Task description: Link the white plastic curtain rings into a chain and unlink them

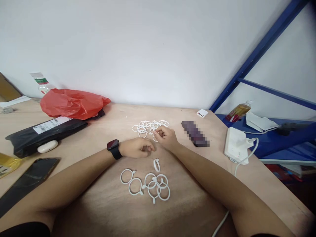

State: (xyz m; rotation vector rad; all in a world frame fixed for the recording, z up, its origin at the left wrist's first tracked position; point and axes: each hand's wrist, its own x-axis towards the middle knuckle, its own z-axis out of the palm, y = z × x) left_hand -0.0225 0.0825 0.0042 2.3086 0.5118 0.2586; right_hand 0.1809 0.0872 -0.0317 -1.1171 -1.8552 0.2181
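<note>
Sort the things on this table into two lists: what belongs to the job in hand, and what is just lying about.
Likely part of the job:
far rings, by the right hand
near rings, nearer the person than the left hand

Apparently just lying about:
red bag
black parcel
white case
phone
pixelated item
small white box

A plain, pale wall [153, 52] rises behind the wood-topped table [138, 112], whose back edge runs along it. Over on the right I see a blue metal frame [256, 56] slanting upward, a thinner crossbar [276, 93] branching off it. Soft light washes the wall; the table's near part lies in shadow.
</note>
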